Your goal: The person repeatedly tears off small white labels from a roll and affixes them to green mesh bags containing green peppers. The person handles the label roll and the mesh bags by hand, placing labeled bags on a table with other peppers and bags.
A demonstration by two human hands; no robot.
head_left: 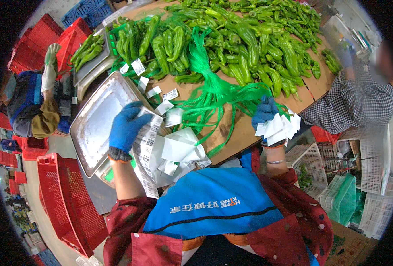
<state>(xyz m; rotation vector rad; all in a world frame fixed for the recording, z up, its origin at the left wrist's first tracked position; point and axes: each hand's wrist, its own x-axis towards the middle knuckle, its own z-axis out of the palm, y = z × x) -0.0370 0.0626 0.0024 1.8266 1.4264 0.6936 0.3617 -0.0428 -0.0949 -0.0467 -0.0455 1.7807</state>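
Observation:
My left hand (126, 128), in a blue knit glove, lies over the right edge of a metal weighing scale (90, 128), thumb and fingers apart. Its fingertips touch a long strip of printed white labels (144, 155) hanging toward my apron. My right hand (266, 113), also gloved in blue, is closed at the ends of green mesh net bags (218, 91), with several white labels (279, 128) fanned out beside its fist. Those nets spread across the table toward a heap of green peppers (249, 44). Loose white labels and backing paper (183, 144) lie between my hands.
Peppers in green net (154, 44) sit beyond the scale, near a second scale (92, 62) bearing peppers. A red crate (70, 199) stands at left, white crates (309, 166) at right. A person in a checkered sleeve (333, 104) is at the right; another person (28, 102) is at left.

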